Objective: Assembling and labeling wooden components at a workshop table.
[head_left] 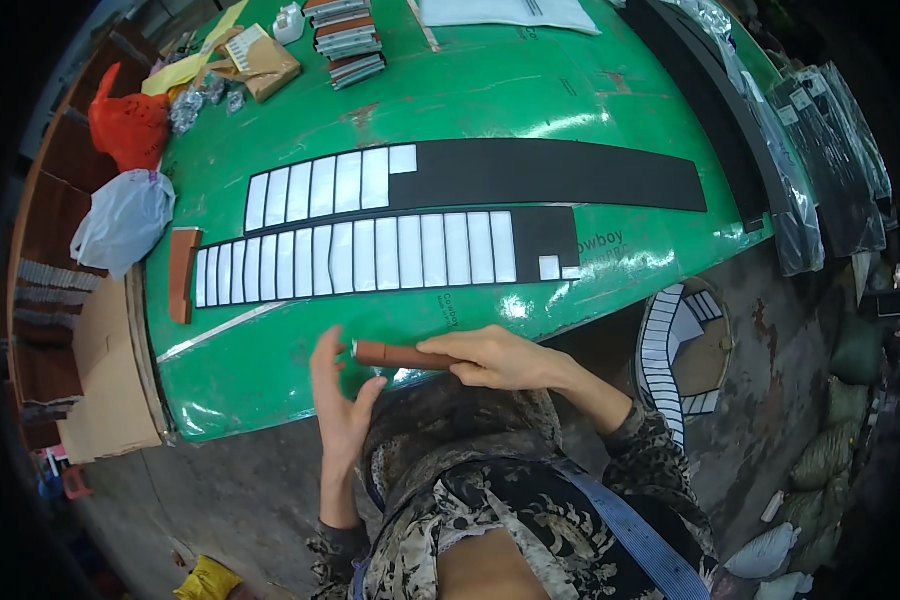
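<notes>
My right hand [500,357] grips the right part of a narrow reddish-brown piece [395,355], held level just above the table's near edge. Its kind is unclear. Thumb and fingers of my left hand [342,400] are spread around the left end of that piece, with a gap showing; the hand is slightly blurred. Ahead lies a black strip [355,255] bearing a row of white rectangles. Behind it is a second black strip [560,172], white rectangles covering its left part. A similar reddish-brown piece [182,275] rests at the nearer strip's left end.
The green table [530,110] carries a stack of brown and grey pieces [345,45], a tan package [267,65] and a long black strip [705,110] along its right side. Bags [125,220] hang at the left edge. A round container [710,350] with white-patched strips stands at right.
</notes>
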Demonstrator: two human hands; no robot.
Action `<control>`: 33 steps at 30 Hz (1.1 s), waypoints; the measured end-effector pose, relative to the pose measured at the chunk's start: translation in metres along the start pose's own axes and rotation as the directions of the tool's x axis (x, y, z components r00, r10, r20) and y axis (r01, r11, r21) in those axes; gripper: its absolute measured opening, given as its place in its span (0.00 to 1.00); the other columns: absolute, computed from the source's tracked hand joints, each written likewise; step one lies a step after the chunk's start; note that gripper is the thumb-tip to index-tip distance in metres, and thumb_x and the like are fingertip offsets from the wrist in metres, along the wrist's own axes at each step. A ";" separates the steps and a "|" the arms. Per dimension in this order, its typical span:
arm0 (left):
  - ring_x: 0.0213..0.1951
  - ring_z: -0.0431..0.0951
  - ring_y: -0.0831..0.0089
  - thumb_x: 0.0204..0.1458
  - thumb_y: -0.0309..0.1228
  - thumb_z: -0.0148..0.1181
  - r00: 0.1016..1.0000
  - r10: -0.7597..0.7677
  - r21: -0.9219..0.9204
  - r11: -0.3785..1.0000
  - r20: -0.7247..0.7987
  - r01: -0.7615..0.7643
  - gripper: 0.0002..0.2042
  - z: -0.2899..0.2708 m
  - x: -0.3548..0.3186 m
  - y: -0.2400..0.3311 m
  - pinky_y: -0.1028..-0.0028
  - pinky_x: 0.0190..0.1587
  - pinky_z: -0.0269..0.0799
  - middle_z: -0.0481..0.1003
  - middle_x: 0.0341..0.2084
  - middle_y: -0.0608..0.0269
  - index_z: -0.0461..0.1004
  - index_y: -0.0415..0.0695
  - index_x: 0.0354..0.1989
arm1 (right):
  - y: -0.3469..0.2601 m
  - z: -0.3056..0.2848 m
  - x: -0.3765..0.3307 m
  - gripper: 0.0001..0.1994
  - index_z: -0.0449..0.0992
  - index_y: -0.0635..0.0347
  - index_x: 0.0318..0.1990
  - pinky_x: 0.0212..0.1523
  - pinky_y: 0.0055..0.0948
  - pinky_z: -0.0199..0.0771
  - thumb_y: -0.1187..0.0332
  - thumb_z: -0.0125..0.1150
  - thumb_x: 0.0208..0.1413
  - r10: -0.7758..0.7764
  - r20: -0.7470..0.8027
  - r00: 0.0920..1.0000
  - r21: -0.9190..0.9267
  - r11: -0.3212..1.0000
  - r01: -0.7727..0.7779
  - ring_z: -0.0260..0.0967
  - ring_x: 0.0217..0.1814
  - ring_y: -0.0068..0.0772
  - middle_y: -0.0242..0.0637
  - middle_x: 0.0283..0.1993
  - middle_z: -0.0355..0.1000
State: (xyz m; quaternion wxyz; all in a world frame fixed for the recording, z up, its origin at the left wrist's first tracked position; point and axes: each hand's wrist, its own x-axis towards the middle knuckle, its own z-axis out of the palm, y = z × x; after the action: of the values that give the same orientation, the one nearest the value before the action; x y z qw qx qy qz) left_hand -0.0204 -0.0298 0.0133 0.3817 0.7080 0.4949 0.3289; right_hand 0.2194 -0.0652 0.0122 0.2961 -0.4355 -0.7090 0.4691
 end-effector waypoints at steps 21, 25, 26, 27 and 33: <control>0.40 0.74 0.66 0.42 0.18 0.63 0.985 0.138 -0.027 0.990 0.107 -0.135 0.12 0.018 0.020 -0.016 0.71 0.46 0.68 0.75 0.36 0.56 0.73 0.37 0.38 | 0.047 -0.121 -0.067 0.12 0.73 0.63 0.36 0.36 0.38 0.72 0.73 0.65 0.41 0.051 -0.304 0.951 -0.715 0.647 -0.263 0.70 0.38 0.42 0.39 0.35 0.71; 0.41 0.75 0.61 0.37 0.14 0.61 0.991 0.111 -0.032 0.993 0.069 -0.109 0.15 0.019 0.020 -0.013 0.69 0.44 0.70 0.77 0.35 0.58 0.73 0.39 0.36 | 0.050 -0.118 -0.069 0.10 0.73 0.65 0.35 0.33 0.37 0.73 0.75 0.62 0.43 0.045 -0.214 0.976 -0.812 0.548 -0.204 0.71 0.37 0.42 0.40 0.33 0.70; 0.41 0.75 0.61 0.37 0.14 0.61 0.992 0.110 -0.034 0.994 0.068 -0.108 0.15 0.020 0.020 -0.013 0.69 0.44 0.70 0.77 0.35 0.58 0.73 0.39 0.36 | 0.049 -0.117 -0.069 0.10 0.72 0.65 0.36 0.33 0.37 0.73 0.75 0.61 0.43 0.049 -0.203 0.978 -0.819 0.539 -0.197 0.71 0.37 0.43 0.40 0.33 0.70; 0.41 0.75 0.61 0.37 0.14 0.61 0.992 0.109 -0.037 0.994 0.067 -0.107 0.15 0.020 0.020 -0.013 0.69 0.44 0.70 0.77 0.35 0.58 0.73 0.39 0.36 | 0.049 -0.117 -0.070 0.10 0.73 0.65 0.36 0.33 0.37 0.73 0.75 0.60 0.43 0.045 -0.206 0.978 -0.808 0.555 -0.195 0.71 0.37 0.43 0.40 0.33 0.70; 0.41 0.75 0.61 0.37 0.14 0.61 0.986 0.150 -0.042 0.988 0.071 -0.147 0.15 0.021 0.020 -0.013 0.69 0.44 0.70 0.77 0.35 0.57 0.74 0.39 0.36 | 0.052 -0.131 -0.071 0.08 0.75 0.66 0.37 0.33 0.36 0.73 0.75 0.58 0.47 0.051 -0.280 0.959 -0.702 0.670 -0.241 0.72 0.32 0.43 0.42 0.31 0.73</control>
State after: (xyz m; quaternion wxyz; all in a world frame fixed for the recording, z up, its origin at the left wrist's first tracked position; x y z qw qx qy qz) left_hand -0.0024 -0.0123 -0.0063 0.3872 0.7473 0.4203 0.3390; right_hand 0.3772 -0.0663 0.0139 0.1416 -0.6255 -0.7587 0.1144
